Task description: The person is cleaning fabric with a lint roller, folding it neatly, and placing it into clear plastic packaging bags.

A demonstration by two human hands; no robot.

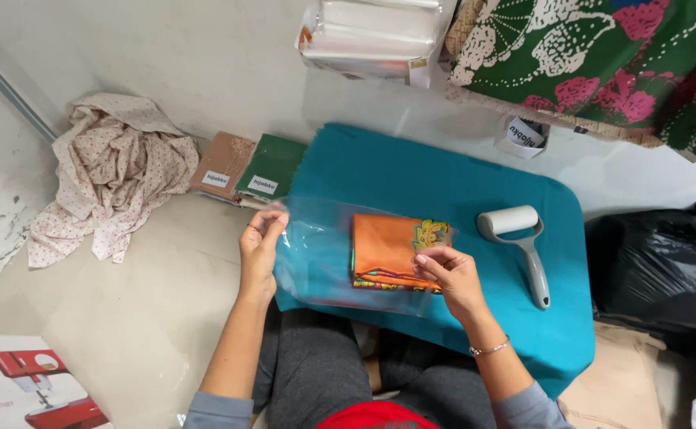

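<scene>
Folded orange cloth (389,250) sits already inside the clear plastic bag (324,258) at the teal board's (443,175) front edge; left hand (259,246) pinches the unsealed mouth, right hand (450,274) grips the cloth end.

sleeves: grey-blue, pushed up | right wrist: thin silver bracelet (489,348) | trousers: dark grey | top: red

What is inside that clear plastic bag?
The clear plastic bag holds a folded orange cloth with a colourful printed patch. The right hand covers part of it, and the folds hide any inner layers.
</scene>
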